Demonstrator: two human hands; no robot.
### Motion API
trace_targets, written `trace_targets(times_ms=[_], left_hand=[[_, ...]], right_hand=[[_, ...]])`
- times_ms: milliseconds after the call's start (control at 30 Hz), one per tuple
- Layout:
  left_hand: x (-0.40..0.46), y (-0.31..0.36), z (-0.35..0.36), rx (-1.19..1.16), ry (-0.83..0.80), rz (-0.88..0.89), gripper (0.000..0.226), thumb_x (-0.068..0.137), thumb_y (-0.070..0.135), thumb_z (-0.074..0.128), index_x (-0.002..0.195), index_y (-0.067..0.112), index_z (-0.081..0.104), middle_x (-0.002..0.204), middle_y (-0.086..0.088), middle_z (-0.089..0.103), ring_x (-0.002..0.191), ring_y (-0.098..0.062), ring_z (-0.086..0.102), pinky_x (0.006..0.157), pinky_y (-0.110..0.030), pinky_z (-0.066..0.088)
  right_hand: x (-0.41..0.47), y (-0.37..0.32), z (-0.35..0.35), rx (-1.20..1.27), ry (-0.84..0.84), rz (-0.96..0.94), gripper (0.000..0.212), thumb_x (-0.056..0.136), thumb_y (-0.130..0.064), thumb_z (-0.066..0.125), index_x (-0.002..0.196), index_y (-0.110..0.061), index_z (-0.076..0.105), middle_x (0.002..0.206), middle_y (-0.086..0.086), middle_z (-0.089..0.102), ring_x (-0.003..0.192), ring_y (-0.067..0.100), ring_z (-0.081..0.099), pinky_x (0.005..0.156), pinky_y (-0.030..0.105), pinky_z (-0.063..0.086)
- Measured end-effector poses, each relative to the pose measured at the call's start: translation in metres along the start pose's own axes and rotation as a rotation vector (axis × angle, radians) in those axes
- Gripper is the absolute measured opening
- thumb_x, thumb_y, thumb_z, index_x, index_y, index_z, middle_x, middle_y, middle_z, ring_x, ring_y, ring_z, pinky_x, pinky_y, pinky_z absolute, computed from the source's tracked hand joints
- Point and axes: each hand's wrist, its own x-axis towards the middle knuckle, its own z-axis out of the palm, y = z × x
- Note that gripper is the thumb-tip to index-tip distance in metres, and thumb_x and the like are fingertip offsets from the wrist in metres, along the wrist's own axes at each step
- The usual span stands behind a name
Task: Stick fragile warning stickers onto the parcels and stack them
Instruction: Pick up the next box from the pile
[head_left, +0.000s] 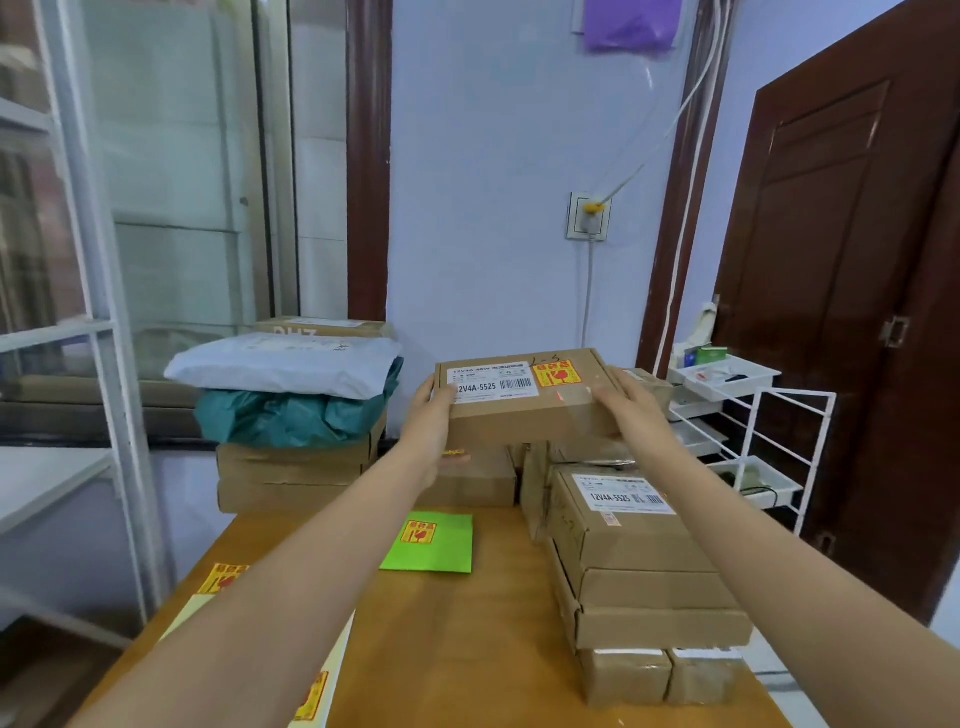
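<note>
A flat cardboard parcel (524, 402) with a white label and an orange fragile sticker on top is held up above the far end of the wooden table (467, 649). My left hand (434, 415) grips its left edge and my right hand (623, 402) grips its right edge. Under it sit more cardboard parcels (483, 478). A stack of parcels (639, 561) without a fragile sticker stands on the table's right side. A green backing sheet (441, 551) with one fragile sticker lies mid-table. More stickers (223, 577) lie on a pale sheet at the left.
Beyond the table's left corner, boxes (296, 473) carry a teal bag and a white mailer (280, 364). A white wire rack (748, 415) with trays stands at the right by a brown door (857, 286). A glass partition stands at the left.
</note>
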Motion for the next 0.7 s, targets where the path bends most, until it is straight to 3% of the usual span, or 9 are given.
trace_targets(times_ms=[100,167,300,433,600,700], left_hand=[[0.005,-0.008,-0.016,0.005,0.041,-0.030,0.037,0.101,0.029,0.039,0.138,0.035,0.040,0.116,0.002,0.048,0.091,-0.018,0.051,0.066,-0.041,0.057],[0.010,-0.014,-0.026,0.011,0.067,-0.056,0.037,0.100,0.028,0.039,0.137,0.034,0.040,0.115,0.001,0.048,0.094,-0.020,0.050,0.073,-0.044,0.056],[0.024,-0.024,-0.043,0.043,0.114,-0.116,0.039,0.101,0.029,0.037,0.139,0.033,0.038,0.121,-0.002,0.045,0.103,-0.025,0.047,0.072,-0.044,0.055],[0.042,-0.031,-0.052,0.096,0.106,-0.151,0.036,0.101,0.029,0.033,0.137,0.030,0.039,0.119,-0.003,0.046,0.098,-0.023,0.047,0.080,-0.047,0.053],[0.069,-0.042,-0.055,0.123,0.119,-0.182,0.034,0.101,0.031,0.032,0.134,0.029,0.041,0.116,-0.002,0.047,0.098,-0.023,0.048,0.081,-0.046,0.053],[0.087,-0.050,-0.057,0.127,0.130,-0.199,0.033,0.101,0.031,0.033,0.133,0.027,0.040,0.116,-0.003,0.046,0.098,-0.024,0.048,0.079,-0.045,0.053]], right_hand=[[0.003,0.005,0.020,-0.047,-0.031,-0.006,0.042,0.100,-0.022,0.046,0.141,-0.017,0.042,0.121,-0.010,0.053,0.109,0.013,0.047,0.091,0.024,0.040],[0.005,0.006,0.033,-0.080,-0.036,-0.006,0.043,0.100,-0.020,0.045,0.142,-0.017,0.040,0.117,-0.016,0.053,0.112,0.011,0.046,0.087,0.019,0.039],[0.012,0.012,0.056,-0.134,-0.046,-0.013,0.048,0.099,-0.020,0.047,0.146,-0.013,0.035,0.139,-0.003,0.046,0.133,0.017,0.039,0.098,0.021,0.030],[0.031,0.016,0.072,-0.162,-0.034,-0.021,0.050,0.097,-0.020,0.049,0.145,-0.012,0.036,0.143,0.004,0.046,0.125,0.017,0.044,0.094,0.022,0.033],[0.056,0.028,0.089,-0.221,-0.049,-0.019,0.054,0.098,-0.024,0.047,0.148,-0.013,0.031,0.150,0.005,0.037,0.137,0.021,0.035,0.107,0.032,0.031],[0.068,0.036,0.097,-0.317,-0.051,-0.033,0.055,0.099,-0.027,0.045,0.149,-0.013,0.028,0.150,0.006,0.037,0.137,0.023,0.035,0.108,0.034,0.032]])
